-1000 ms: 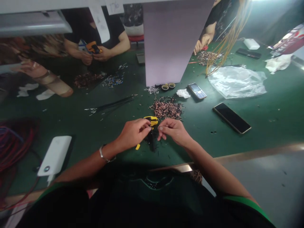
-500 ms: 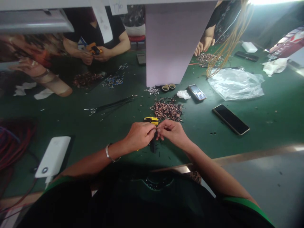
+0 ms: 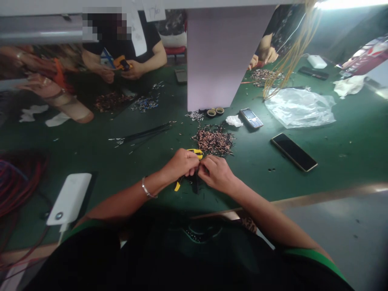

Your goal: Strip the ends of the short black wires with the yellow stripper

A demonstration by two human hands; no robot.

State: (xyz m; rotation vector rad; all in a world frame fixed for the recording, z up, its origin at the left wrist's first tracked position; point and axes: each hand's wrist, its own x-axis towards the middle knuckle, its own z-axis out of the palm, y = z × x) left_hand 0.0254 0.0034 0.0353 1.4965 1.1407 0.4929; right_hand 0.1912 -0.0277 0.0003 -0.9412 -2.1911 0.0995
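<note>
My left hand (image 3: 184, 163) and my right hand (image 3: 216, 171) meet near the table's front edge, fingertips together and closed. Whatever they pinch between them is too small and too covered to name. Partly beneath my left hand lies a yellow and black hand tool (image 3: 195, 153), its yellow handle end showing lower left; it looks like wire strippers. Just beyond my hands spreads a pile of short wire pieces with copper-coloured and black parts (image 3: 214, 140). Small dark scraps are scattered on the table below my fingers.
A smartphone (image 3: 294, 152), a keypad phone (image 3: 251, 118) and a plastic bag (image 3: 300, 107) lie to the right. Long black wires (image 3: 142, 133) and a white power bank (image 3: 69, 199) are on the left. A pale panel (image 3: 224, 60) stands ahead. Co-workers' hands (image 3: 133, 70) work across the table.
My left hand has turned and shifted slightly up, uncovering the tool's lower yellow handle. The fingers of my right hand have curled in more closely.
</note>
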